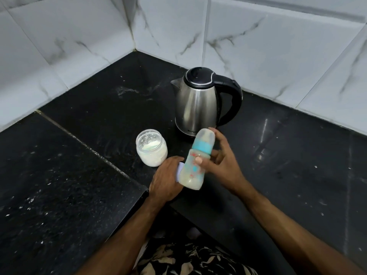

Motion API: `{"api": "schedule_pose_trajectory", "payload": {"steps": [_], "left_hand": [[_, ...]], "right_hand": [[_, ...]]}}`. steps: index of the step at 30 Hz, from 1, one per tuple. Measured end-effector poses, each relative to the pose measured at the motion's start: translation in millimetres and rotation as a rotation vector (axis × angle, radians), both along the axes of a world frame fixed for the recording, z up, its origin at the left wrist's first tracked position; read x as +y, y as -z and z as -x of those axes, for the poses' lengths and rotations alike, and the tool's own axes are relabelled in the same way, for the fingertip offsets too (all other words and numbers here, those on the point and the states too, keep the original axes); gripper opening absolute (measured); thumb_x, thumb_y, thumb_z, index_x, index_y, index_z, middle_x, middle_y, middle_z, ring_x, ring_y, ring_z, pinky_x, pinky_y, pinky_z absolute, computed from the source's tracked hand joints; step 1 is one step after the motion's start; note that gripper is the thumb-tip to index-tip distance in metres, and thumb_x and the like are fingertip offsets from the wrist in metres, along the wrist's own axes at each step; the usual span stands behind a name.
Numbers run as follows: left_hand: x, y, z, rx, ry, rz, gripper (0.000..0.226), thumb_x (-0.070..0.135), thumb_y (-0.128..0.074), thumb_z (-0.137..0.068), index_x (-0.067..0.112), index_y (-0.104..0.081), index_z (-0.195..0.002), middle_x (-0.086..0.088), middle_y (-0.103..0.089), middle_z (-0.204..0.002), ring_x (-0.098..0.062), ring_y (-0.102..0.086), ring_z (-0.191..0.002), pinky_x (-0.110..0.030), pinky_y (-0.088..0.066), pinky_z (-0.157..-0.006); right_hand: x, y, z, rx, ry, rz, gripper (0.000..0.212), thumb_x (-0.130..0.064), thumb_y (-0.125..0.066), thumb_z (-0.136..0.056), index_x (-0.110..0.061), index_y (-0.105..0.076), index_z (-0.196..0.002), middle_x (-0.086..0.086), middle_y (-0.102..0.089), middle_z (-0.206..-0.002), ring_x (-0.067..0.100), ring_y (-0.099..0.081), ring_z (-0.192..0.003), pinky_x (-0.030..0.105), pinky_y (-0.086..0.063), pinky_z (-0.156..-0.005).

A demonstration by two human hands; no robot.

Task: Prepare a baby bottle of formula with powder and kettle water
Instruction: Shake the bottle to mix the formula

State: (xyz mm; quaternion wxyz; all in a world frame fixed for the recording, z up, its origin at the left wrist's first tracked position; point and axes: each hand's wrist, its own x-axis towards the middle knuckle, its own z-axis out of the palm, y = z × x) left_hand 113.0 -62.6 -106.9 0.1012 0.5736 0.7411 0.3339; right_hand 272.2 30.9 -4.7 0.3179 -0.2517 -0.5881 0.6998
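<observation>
The baby bottle (195, 169) is clear with a teal collar and a translucent cap, and holds milky liquid. It is tilted above the counter's front edge, held by my right hand (222, 167) with the thumb across its middle. My left hand (166, 179) lies just left of the bottle's base, closed over a pale lilac lid (179, 168) that is mostly hidden. An open glass jar of white powder (152, 150) stands behind my left hand with a pale green scoop inside. The steel kettle (196, 104), lid closed and black handle to the right, stands behind the bottle.
The black stone counter (79, 155) fills a corner between white marble-tiled walls (258, 46). White powder specks dot the left slab. A seam runs diagonally across the counter. The counter's front edge cuts in near my forearms.
</observation>
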Motion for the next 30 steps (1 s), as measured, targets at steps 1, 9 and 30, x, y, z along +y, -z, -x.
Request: {"api": "schedule_pose_trajectory", "payload": {"steps": [1,9,30], "left_hand": [[-0.3,-0.2,-0.7,-0.003,-0.006,-0.010,0.039,0.046,-0.064,-0.086,0.018,-0.063,-0.113,0.002,-0.064,-0.111,-0.009,-0.057,-0.100,-0.024,-0.046,-0.090],[-4.4,-4.9,-4.9,0.004,-0.045,-0.041,0.046,0.049,-0.060,-0.087,0.013,-0.060,-0.116,-0.003,-0.063,-0.115,-0.012,-0.055,-0.105,-0.014,-0.034,-0.087],[-7.0,-0.6,-6.7,0.012,-0.080,-0.018,0.054,0.054,-0.055,-0.090,0.013,-0.058,-0.125,-0.001,-0.061,-0.124,-0.011,-0.054,-0.114,-0.012,-0.031,-0.098]], "right_hand": [[3.7,-2.1,0.6,0.019,0.042,0.006,0.074,-0.007,-0.076,-0.074,-0.027,-0.040,-0.136,-0.007,-0.071,-0.106,0.018,-0.072,-0.092,0.031,-0.059,-0.068],[12.8,-3.9,0.2,0.080,0.207,0.157,0.085,-0.020,-0.088,-0.072,-0.024,-0.037,-0.140,-0.003,-0.071,-0.107,0.021,-0.072,-0.094,0.034,-0.060,-0.066],[25.7,-3.0,-0.8,0.176,0.329,0.296,0.074,-0.027,-0.079,-0.077,-0.029,-0.039,-0.139,0.000,-0.070,-0.105,0.025,-0.071,-0.098,0.041,-0.061,-0.069]]}}
